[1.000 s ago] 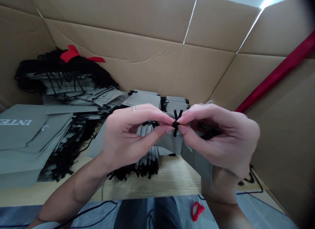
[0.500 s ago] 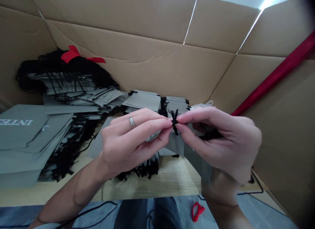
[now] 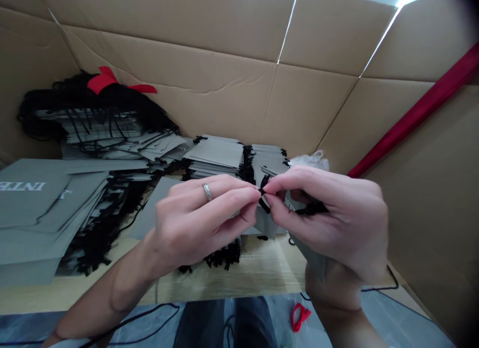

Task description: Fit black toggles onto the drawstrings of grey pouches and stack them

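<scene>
My left hand (image 3: 198, 216), with a ring on one finger, and my right hand (image 3: 337, 216) meet fingertip to fingertip above the wooden table (image 3: 258, 273). Both pinch a short black cord (image 3: 264, 191) with a knot between the thumbs and forefingers. My right hand also holds a small grey paper bag (image 3: 310, 253) that hangs below the palm, and more black cord (image 3: 310, 208) bunches inside the fingers.
Stacks of flat grey paper bags (image 3: 219, 153) with black cord handles lie behind and to the left, some tied with a red ribbon (image 3: 103, 81). Brown cardboard walls (image 3: 232, 64) surround the table. A red tie (image 3: 299, 315) and loose black cords lie near my lap.
The view has tilted down slightly. My fingertips have closed tighter on the knot, so less of the cord's ends stick out. The hands stay at the same spot.
</scene>
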The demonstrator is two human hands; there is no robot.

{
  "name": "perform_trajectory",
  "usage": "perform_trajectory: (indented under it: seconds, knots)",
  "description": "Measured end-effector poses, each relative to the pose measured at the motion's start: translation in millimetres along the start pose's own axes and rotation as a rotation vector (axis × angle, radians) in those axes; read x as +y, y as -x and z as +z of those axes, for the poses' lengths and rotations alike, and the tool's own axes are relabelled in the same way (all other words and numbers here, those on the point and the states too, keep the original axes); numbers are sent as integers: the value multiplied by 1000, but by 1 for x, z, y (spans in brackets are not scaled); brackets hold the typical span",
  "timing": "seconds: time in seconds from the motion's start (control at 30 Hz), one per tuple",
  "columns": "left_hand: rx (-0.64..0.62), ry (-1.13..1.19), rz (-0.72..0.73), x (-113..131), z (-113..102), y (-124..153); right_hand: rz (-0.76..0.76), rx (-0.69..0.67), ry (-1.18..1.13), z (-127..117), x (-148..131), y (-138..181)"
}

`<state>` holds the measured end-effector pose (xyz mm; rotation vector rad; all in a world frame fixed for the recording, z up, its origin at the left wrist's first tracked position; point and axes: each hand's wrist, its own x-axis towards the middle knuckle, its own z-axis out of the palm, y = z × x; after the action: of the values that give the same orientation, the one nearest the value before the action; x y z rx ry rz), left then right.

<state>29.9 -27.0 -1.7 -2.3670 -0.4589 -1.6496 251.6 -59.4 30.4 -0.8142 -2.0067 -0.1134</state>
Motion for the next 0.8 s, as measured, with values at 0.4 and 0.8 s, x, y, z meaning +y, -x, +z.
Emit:
perform_trajectory:
  seconds: [0.4,0.8]
  knots:
    - [87,59,-257,4,0,5,191,72,-173,9,-5,0]
    - [115,47,-237,2,1,4,447,154,-310,13,-25,-8]
